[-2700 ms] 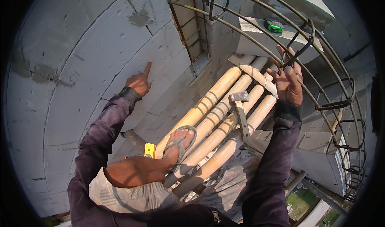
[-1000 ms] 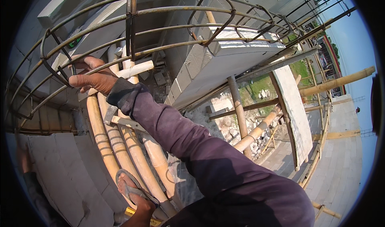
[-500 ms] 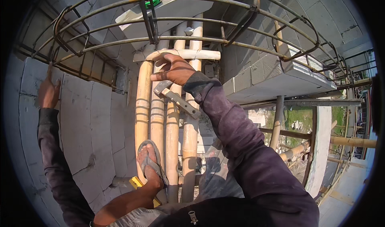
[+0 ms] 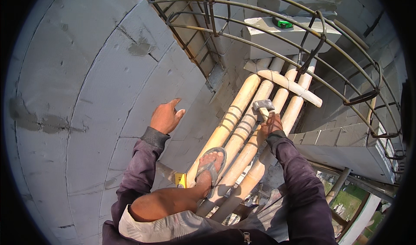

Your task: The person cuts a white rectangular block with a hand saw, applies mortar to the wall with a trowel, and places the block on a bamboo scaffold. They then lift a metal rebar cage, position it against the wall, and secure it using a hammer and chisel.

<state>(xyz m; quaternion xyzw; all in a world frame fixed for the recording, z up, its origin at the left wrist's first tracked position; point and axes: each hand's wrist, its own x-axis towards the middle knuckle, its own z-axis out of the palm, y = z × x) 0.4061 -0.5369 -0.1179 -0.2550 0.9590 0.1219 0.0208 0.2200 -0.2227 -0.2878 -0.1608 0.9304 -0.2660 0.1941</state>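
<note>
My right hand (image 4: 272,124) is closed round the handle of a small hammer (image 4: 263,105), its blocky grey head just above the bamboo poles (image 4: 249,121). My left hand (image 4: 165,118) holds nothing; its thumb and forefinger stand apart in front of the grey block wall (image 4: 104,85), and contact with the wall cannot be made out. A short wooden crosspiece (image 4: 288,82) lies across the poles beyond the hammer. On the poles rests my foot in a grey flip-flop (image 4: 212,165).
A curved rebar cage (image 4: 277,17) arches over the far side. Behind it, a green tape measure (image 4: 282,23) sits on a pale block (image 4: 260,41). A yellow tool (image 4: 180,180) lies near my foot. At the lower right, the ground (image 4: 346,204) shows far below past a block ledge (image 4: 342,143).
My right hand has taken hold of the hammer that lay on the poles. My left hand has come off the rebar at the wall's top. The view has turned left.
</note>
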